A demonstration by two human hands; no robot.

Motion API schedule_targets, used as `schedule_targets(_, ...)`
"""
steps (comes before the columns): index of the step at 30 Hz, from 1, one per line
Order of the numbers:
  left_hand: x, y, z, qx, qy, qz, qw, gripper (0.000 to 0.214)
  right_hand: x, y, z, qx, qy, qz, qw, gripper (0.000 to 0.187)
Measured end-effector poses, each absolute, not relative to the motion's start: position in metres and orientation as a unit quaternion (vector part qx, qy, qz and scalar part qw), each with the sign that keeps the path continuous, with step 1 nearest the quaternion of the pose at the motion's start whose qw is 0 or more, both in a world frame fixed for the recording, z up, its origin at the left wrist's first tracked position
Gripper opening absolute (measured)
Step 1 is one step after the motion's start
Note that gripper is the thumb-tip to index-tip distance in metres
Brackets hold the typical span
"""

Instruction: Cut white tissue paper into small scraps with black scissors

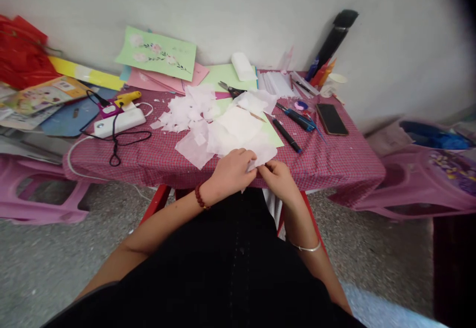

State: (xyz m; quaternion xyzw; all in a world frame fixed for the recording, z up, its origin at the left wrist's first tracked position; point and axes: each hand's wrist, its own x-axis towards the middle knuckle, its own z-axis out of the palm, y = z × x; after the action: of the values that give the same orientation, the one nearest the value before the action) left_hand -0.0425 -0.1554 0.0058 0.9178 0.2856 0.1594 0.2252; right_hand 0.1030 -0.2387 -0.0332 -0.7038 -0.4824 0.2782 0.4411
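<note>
At the table's front edge my left hand (232, 171) and my right hand (277, 179) meet, fingers bent and pinching a thin white tissue paper (262, 155). Its lower edge lies between the fingertips of both hands. Just beyond, more white tissue sheets (238, 124) are spread over a light green sheet (274, 137). Torn or cut tissue pieces (186, 112) lie in a loose heap to the left. A pair of scissors (232, 90) with dark handles sits behind the sheets, partly covered. Right of the paper rests a black pen (287, 135).
A green card with painted flowers (159, 52) leans at the back wall. A white power strip (119, 122) with black cable is on the left. To the right are a blue-black cutter (297, 118) and a phone (331, 119). Pink stools (420, 179) flank the checked tablecloth (345, 162).
</note>
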Motion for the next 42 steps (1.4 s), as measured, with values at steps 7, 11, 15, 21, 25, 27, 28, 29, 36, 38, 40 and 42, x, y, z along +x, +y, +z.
schedule_targets(7, -0.042, -0.138, 0.008, 0.864, 0.274, 0.163, 0.391, 0.017, 0.104, -0.241, -0.03, -0.706, -0.485, 0.277, 0.434, 0.027)
schedule_targets(11, -0.04, -0.138, 0.006, 0.838, 0.267, 0.164, 0.447, 0.021, 0.101, -0.241, -0.027, -0.685, -0.499, 0.289, 0.446, 0.021)
schedule_targets(15, -0.037, -0.143, 0.005, 0.839, 0.252, 0.164, 0.454, 0.02, 0.1, -0.24, -0.029, -0.666, -0.498, 0.317, 0.456, 0.021)
schedule_targets(21, -0.038, -0.145, 0.006, 0.888, 0.248, 0.149, 0.358, 0.017, 0.1, -0.237, -0.032, -0.684, -0.474, 0.293, 0.471, 0.011)
schedule_targets(25, -0.038, -0.146, 0.005, 0.936, 0.277, 0.118, 0.184, 0.009, 0.101, -0.237, -0.029, -0.68, -0.487, 0.284, 0.469, 0.012)
schedule_targets(27, -0.038, -0.146, 0.006, 0.937, 0.28, 0.143, 0.151, 0.008, 0.101, -0.237, -0.031, -0.684, -0.486, 0.281, 0.466, 0.013)
schedule_targets(28, -0.039, -0.146, 0.006, 0.934, 0.277, 0.161, 0.157, 0.006, 0.101, -0.237, -0.032, -0.687, -0.483, 0.28, 0.466, 0.013)
schedule_targets(29, -0.039, -0.145, 0.005, 0.928, 0.276, 0.178, 0.177, 0.004, 0.102, -0.237, -0.033, -0.689, -0.48, 0.28, 0.465, 0.013)
schedule_targets(36, -0.037, -0.142, -0.001, 0.787, 0.28, 0.209, 0.509, 0.007, 0.1, -0.238, -0.032, -0.688, -0.462, 0.283, 0.482, 0.014)
schedule_targets(38, -0.036, -0.144, -0.001, 0.778, 0.285, 0.202, 0.523, 0.008, 0.098, -0.238, -0.029, -0.67, -0.47, 0.298, 0.491, 0.019)
schedule_targets(40, -0.036, -0.146, 0.001, 0.783, 0.285, 0.197, 0.517, 0.014, 0.096, -0.238, -0.028, -0.659, -0.469, 0.315, 0.497, 0.022)
schedule_targets(42, -0.037, -0.149, 0.002, 0.783, 0.278, 0.196, 0.52, 0.017, 0.094, -0.238, -0.029, -0.662, -0.46, 0.318, 0.499, 0.022)
